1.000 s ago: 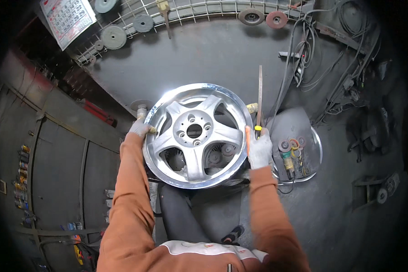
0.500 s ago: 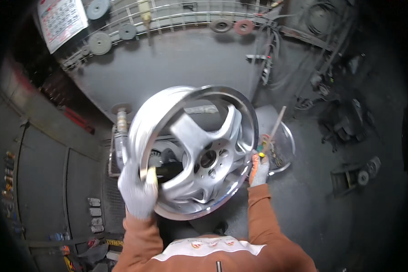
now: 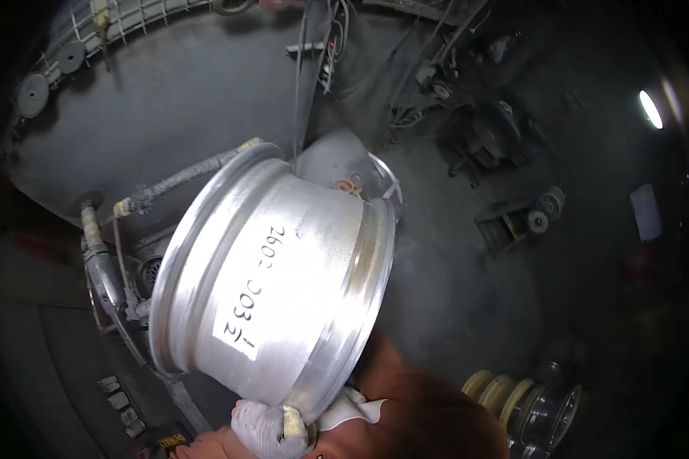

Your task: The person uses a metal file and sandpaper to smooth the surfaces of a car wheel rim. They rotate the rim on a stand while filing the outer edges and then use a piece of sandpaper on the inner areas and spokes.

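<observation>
A silver alloy wheel [image 3: 279, 283] is held on edge across the middle, its barrel with dark handwritten marks facing up and its spokes out of sight. My left hand [image 3: 272, 428], in a pale knit glove with yellowish patches, is closed on the rim at the lower edge. My right hand is hidden, apparently behind the wheel, with part of my orange sleeve [image 3: 413, 394] showing on that side. A thin pale tip [image 3: 393, 191] sticks out beyond the rim at the upper right; what it belongs to is unclear.
Behind are a grey panel [image 3: 153, 92], a wire rack with discs [image 3: 33, 94], and hanging cables [image 3: 337, 30]. A padded frame [image 3: 176, 176] and a cylindrical tool [image 3: 103, 268] stand left. Several wheels [image 3: 524, 405] are stacked lower right; machinery [image 3: 497, 134] is upper right.
The wheel has turned from showing its spoked face to showing its barrel. My view has swung right. My right hand and the file it held have mostly gone out of sight.
</observation>
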Motion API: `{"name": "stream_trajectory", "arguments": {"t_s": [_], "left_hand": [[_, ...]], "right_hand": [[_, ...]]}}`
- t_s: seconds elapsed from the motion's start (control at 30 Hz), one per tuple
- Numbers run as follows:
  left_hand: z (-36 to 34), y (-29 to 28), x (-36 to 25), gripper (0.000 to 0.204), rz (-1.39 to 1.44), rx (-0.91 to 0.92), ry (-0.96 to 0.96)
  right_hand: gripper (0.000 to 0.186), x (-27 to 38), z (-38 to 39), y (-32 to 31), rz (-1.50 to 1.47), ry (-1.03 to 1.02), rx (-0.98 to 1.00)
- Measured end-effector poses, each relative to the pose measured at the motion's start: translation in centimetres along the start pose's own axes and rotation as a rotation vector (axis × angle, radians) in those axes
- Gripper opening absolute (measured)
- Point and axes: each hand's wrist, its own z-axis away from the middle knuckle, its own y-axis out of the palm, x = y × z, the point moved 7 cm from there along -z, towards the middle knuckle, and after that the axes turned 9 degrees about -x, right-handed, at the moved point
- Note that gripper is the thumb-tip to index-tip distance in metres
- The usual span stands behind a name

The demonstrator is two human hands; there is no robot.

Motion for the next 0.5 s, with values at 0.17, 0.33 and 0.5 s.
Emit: {"name": "stream_trajectory", "arguments": {"t_s": [0.17,0.33,0.5], "left_hand": [[-4.8,-1.0,-0.3,0.031,0.028,0.082,0.096],[-4.6,-1.4,-0.4,0.027,-0.019,0.024,0.057],[-3.8,-5.3,5.7,0.035,0.114,-0.107,-0.127]], "right_hand": [[0.034,-0.1,-0.4,0.2,0.013,-0.012,-0.02],[0.033,-0.9,0.7,1.6,0.012,-0.017,-0.008],[0.033,1.8,1.4,2.4,0.006,-0.141,0.031]]}}
